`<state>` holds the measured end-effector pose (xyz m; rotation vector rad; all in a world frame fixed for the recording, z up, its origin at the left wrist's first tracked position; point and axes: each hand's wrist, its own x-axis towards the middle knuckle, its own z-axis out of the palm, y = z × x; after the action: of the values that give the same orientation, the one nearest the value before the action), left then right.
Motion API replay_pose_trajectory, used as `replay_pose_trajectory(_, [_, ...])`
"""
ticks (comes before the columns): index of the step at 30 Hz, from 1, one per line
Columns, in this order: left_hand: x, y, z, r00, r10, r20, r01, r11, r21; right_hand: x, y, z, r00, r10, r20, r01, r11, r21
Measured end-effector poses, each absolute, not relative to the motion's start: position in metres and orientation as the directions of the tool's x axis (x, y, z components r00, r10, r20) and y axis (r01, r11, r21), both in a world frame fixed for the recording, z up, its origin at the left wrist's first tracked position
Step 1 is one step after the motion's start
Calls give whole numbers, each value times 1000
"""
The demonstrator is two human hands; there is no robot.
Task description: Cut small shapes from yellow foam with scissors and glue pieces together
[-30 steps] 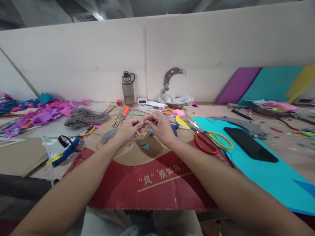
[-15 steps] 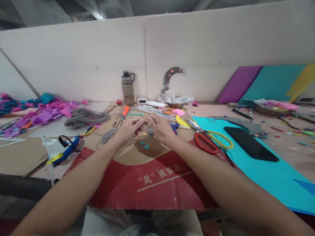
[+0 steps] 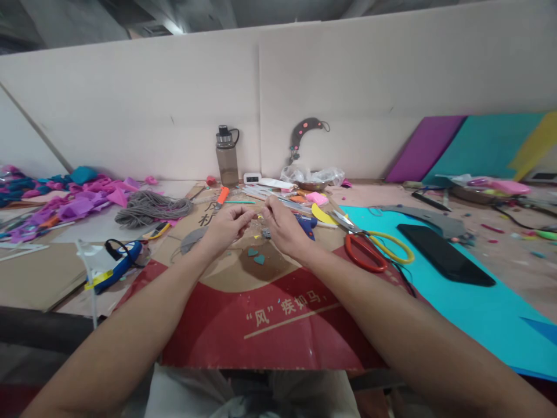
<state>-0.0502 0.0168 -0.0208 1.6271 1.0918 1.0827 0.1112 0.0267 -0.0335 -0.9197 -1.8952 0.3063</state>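
My left hand and my right hand hover close together above a red and tan cardboard sheet, a small gap between their fingertips. Both are closed in a pinch; whatever is between the fingers is too small or hidden to name. Under them lie two teal heart-shaped pieces and a small grey piece. To the left of my left hand rests a grey cut piece with a thin cord loop. Beside my right hand a blue tool is partly covered.
Scissors with red and yellow handles and a black phone lie on a turquoise sheet at right. A bottle stands by the back wall. Grey cord, purple scraps and a blue power strip are at left.
My right fingers have lifted slightly, and the gap between the two hands looks a little wider. Objects on the table stay where they were.
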Motion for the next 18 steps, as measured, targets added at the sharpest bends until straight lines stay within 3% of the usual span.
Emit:
replay_pose_trajectory(6, [-48, 15, -18, 205, 963, 176, 235, -223, 946, 112, 26, -35, -224, 720, 657, 413, 681, -605])
replay_pose_trajectory(18, [-46, 11, -13, 277, 948, 158, 303, -242, 922, 113, 23, -29, -174, 732, 658, 536, 631, -561])
